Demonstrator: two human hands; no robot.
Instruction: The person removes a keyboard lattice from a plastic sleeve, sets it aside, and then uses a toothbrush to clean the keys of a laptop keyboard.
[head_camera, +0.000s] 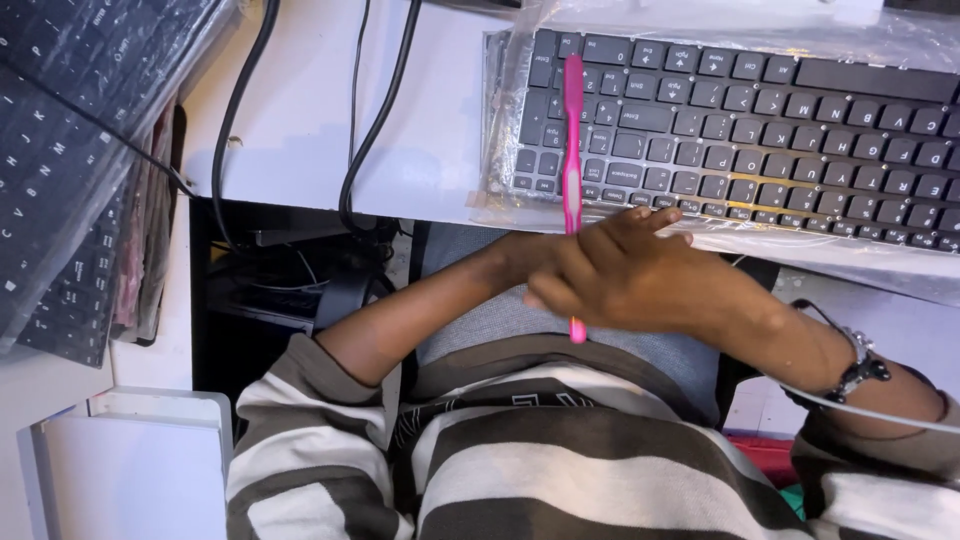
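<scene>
My right hand (640, 275) grips a pink brush (572, 150) just below the keyboard (740, 120), its head lying across the keys near the keyboard's end. My left hand (520, 255) is mostly hidden beneath the right; I cannot tell its grip. Pressing hard could snag a keycap or the plastic wrap (500, 120).

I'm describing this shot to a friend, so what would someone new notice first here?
First, the bright pink toothbrush, standing across the black laptop keyboard in its clear plastic wrap at upper right. It is held where the two hands cross at centre: the hand of the watch-wearing arm lies over the other hand. More wrapped keyboards are stacked at far left, and two black cables run down the white desk.
</scene>
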